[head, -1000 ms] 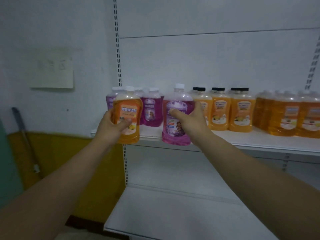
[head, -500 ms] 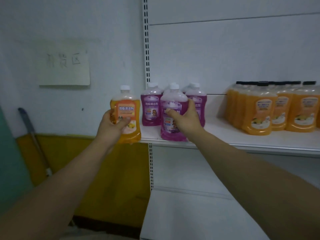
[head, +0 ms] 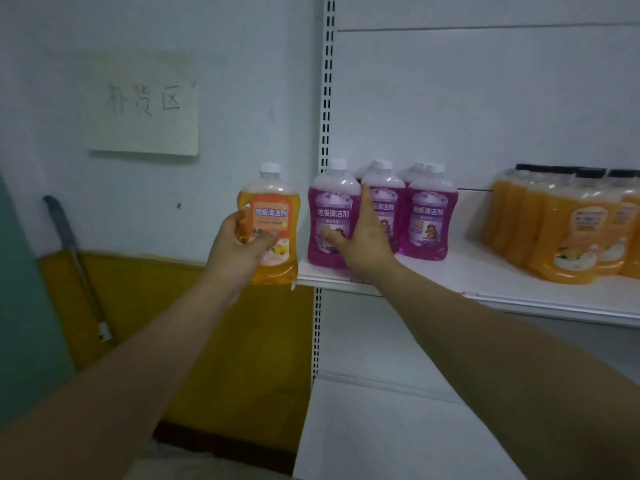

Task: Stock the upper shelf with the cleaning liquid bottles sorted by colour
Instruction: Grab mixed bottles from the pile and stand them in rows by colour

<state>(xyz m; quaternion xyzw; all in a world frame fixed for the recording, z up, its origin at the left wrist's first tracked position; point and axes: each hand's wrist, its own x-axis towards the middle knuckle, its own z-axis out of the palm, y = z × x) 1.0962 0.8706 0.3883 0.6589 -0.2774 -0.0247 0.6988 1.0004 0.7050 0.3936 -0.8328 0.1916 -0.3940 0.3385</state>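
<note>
My left hand (head: pixel 239 251) grips an orange bottle (head: pixel 273 216) with a white cap, held upright just left of the upper shelf (head: pixel 485 271). A purple bottle (head: pixel 332 209) stands at the shelf's left end. My right hand (head: pixel 363 244) touches it, thumb on its front and straight fingers along its right side. Several more purple bottles (head: pixel 429 216) stand right beside it. After a gap, orange bottles with black caps (head: pixel 571 230) fill the right part of the shelf.
A slotted upright post (head: pixel 327 98) marks the shelf's left edge. The lower shelf (head: pixel 398 427) lies below. On the wall at the left hangs a paper sign (head: pixel 145 109), and a long handle (head: pixel 76 258) leans under it.
The purple bottle went left and now stands on the shelf beside the other purple ones. My right hand's fingers have straightened. The left hand still holds the orange bottle.
</note>
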